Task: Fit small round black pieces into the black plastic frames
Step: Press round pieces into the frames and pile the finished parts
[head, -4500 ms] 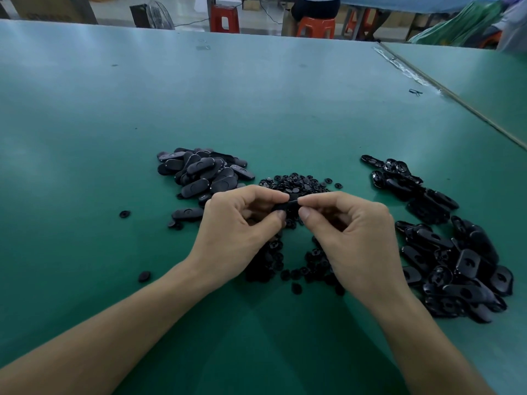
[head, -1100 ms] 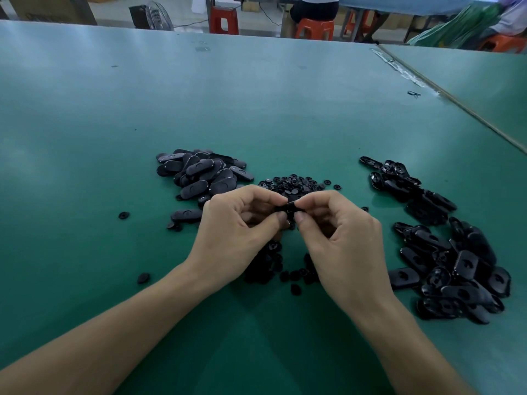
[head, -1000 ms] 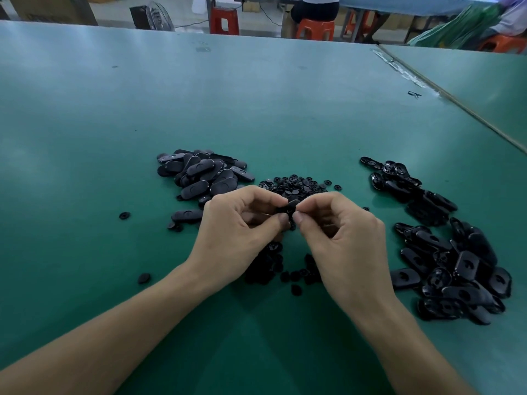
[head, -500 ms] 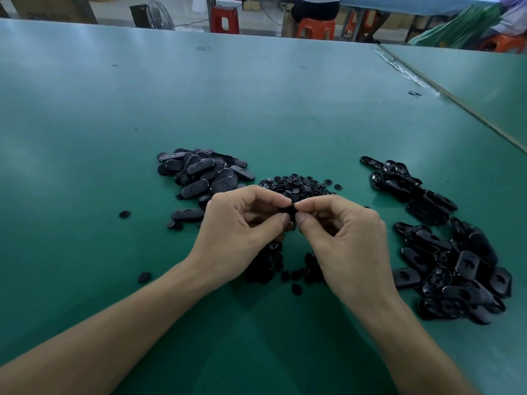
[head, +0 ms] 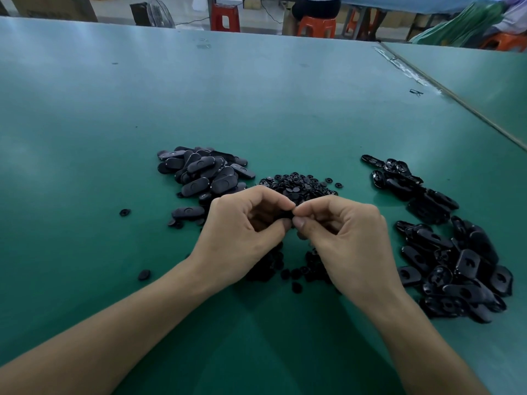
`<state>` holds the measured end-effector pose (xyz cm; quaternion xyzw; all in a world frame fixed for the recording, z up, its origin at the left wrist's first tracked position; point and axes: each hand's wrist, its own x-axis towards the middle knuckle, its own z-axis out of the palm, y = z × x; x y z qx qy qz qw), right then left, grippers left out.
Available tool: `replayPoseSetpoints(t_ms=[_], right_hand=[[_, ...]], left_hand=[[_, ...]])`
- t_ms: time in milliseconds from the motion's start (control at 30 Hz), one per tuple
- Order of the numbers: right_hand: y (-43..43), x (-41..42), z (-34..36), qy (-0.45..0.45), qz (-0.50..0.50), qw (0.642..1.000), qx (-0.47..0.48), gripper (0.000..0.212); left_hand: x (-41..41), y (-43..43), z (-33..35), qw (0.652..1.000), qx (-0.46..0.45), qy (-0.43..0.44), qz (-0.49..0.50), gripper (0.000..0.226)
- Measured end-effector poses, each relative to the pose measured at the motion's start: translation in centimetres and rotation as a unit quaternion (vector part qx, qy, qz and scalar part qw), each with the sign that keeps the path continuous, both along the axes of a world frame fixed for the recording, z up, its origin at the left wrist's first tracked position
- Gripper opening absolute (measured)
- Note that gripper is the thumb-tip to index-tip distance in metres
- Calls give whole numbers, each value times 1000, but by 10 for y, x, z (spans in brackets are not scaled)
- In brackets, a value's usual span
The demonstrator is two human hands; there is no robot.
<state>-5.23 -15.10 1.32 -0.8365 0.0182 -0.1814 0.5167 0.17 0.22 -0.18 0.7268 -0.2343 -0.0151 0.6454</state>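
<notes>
Big green table (head: 256, 104) under everything, flat and wide. Second green table (head: 490, 78) pushed up against it on the far right.

Two bare arms in from the bottom edge, close together in the middle. Left hand (head: 242, 238) curled up small, not wide at all, thumb and first finger pinched tight. Right hand (head: 350, 246) curled the same way, thumb and first finger pinched too, tips right up against the left hand's tips. Both hands up a little over the table.

On the right, long jumbled heap of black plastic frames (head: 462, 269), shiny, many with a hole in the middle, near the right hand.

On the left and further back, heap of smooth black oval pieces (head: 205, 175), near the left hand's knuckles.

Between those two heaps, pile of small round black pieces (head: 299, 186), just behind the fingertips, with more of them spread out under both hands.

Far at the back, past the table edge, orange stool (head: 315, 25) and red stool (head: 225, 17).

Out on the bare table to the left, stray round piece (head: 125, 212), and second stray piece (head: 144, 275) nearer the left arm.

Smallest of all, little black part (head: 286, 214), squeezed between the fingertips of both hands at once. Mostly hidden by the fingers, so maybe a frame with a round piece going in, too covered to tell.
</notes>
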Motion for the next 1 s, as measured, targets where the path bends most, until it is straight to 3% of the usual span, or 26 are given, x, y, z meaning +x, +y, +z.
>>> replayPoseSetpoints(t_ms=[333, 667, 833, 1000], right_hand=[[7, -2, 0, -19, -38, 998, -49, 23], [-3, -1, 1, -3, -2, 999, -49, 23], [-12, 2, 1, -23, -13, 999, -31, 27], [-19, 3, 1, 8, 42, 999, -16, 25]], left_hand=[[0, -1, 3, 1000, -3, -9, 17, 35], [0, -1, -2, 998, 34, -38, 29, 29], [1, 0, -2, 1000, 10, 2, 16, 22], [2, 1, -1, 999, -22, 44, -16, 31]])
